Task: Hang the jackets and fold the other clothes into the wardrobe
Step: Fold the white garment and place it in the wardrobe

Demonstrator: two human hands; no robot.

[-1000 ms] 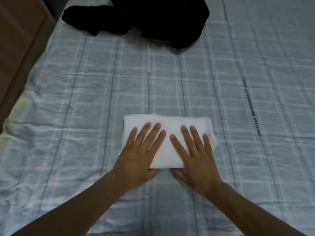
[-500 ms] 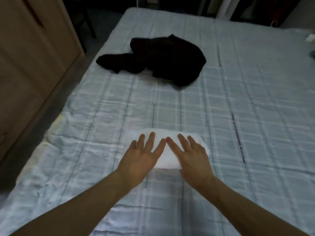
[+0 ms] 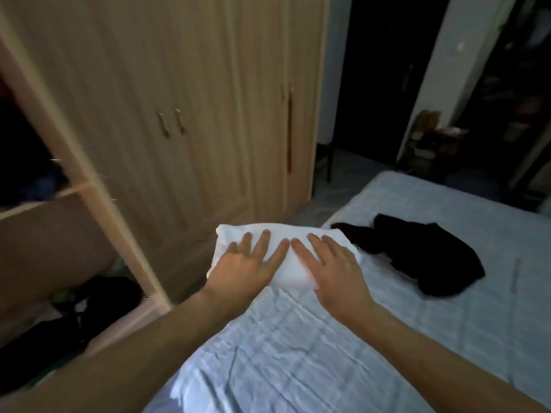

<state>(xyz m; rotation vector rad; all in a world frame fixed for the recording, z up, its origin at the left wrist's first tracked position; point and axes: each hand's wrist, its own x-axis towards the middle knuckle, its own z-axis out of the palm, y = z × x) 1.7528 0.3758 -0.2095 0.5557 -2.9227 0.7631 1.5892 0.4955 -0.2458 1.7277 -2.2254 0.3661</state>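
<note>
A folded white garment (image 3: 287, 232) is off the bed, held over the bed's left edge in front of the wardrobe (image 3: 185, 93). My left hand (image 3: 247, 263) and my right hand (image 3: 335, 271) hold it side by side. Their fingers lie flat on top and the thumbs are hidden underneath. A crumpled black garment (image 3: 417, 251) lies on the light blue checked bed sheet (image 3: 328, 353), to the right of my hands. The wardrobe's left section stands open, showing a shelf (image 3: 44, 201) and a dark interior.
The wardrobe's other doors with small handles (image 3: 170, 123) are closed. Dark clothes lie at the bottom of the open compartment (image 3: 89, 296). A narrow strip of floor (image 3: 301, 216) separates bed and wardrobe. A dark doorway (image 3: 375, 79) is at the back.
The white garment, pressed flat on the bed before, is now lifted and carried left toward the wardrobe. My view has swung up and left, bringing the wardrobe into sight.
</note>
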